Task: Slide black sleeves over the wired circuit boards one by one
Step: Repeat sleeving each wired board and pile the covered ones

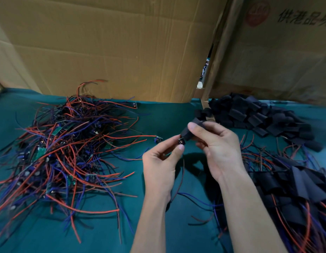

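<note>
My left hand [161,159] pinches a small wired circuit board [181,142] between thumb and fingers, its wires trailing down past my wrist. My right hand [216,143] grips a black sleeve [192,129], whose lower end meets the board's tip. A tangled pile of bare boards with red, blue and black wires [67,147] lies to the left. Loose black sleeves [255,115] are heaped at the back right. Boards wearing sleeves [293,187] lie piled at the right, wires spreading toward me.
Everything sits on a teal cloth-covered table [158,114]. Large cardboard boxes [113,48] stand as a wall along the back, a second printed box [279,52] at the right. A single board with a red wire [158,138] lies just left of my hands.
</note>
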`<state>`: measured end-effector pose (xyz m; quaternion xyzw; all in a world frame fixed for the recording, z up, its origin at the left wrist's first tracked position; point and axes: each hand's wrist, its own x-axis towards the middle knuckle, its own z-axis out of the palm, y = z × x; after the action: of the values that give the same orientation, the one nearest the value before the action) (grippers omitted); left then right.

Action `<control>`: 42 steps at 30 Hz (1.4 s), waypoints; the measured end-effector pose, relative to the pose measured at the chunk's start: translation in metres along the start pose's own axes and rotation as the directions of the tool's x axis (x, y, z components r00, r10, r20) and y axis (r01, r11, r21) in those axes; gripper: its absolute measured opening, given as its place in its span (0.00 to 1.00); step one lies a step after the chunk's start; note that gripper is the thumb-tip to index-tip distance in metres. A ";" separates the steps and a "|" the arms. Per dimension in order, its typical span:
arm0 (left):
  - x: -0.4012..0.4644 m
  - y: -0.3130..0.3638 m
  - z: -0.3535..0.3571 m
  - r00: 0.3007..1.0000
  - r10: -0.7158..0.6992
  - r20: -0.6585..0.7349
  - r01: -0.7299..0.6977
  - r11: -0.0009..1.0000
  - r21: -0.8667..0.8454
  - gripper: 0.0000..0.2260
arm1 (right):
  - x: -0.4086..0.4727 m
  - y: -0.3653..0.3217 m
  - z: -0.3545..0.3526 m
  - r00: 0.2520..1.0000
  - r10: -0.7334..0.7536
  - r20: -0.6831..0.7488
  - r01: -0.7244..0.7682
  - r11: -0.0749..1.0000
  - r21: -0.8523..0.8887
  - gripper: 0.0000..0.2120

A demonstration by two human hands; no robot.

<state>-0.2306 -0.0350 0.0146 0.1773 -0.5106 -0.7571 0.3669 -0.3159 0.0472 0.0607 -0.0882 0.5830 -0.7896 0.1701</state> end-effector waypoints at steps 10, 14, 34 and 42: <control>-0.002 -0.002 0.000 0.999 0.001 -0.048 0.006 0.990 0.139 0.09 | 0.006 0.000 -0.011 0.970 -0.233 0.065 0.233 0.829 -0.509 0.20; -0.002 -0.002 0.000 0.999 -0.033 -0.019 0.035 0.995 0.098 0.10 | 0.008 0.003 -0.015 0.957 -0.288 0.025 0.250 0.781 -0.572 0.21; -0.003 0.008 0.001 0.953 0.198 -0.228 0.054 0.630 0.775 0.20 | -0.026 -0.101 -0.109 0.996 -0.021 -0.086 -0.073 0.348 -0.934 0.50; -0.005 0.004 0.005 0.976 0.150 -0.157 0.069 0.471 0.879 0.14 | -0.011 -0.055 -0.010 0.931 -0.185 0.314 0.361 0.337 -0.870 0.07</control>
<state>-0.2283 -0.0290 0.0200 0.4081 -0.7884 -0.3543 0.2937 -0.3186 0.0749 0.1106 -0.3260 0.8811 -0.3427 0.0038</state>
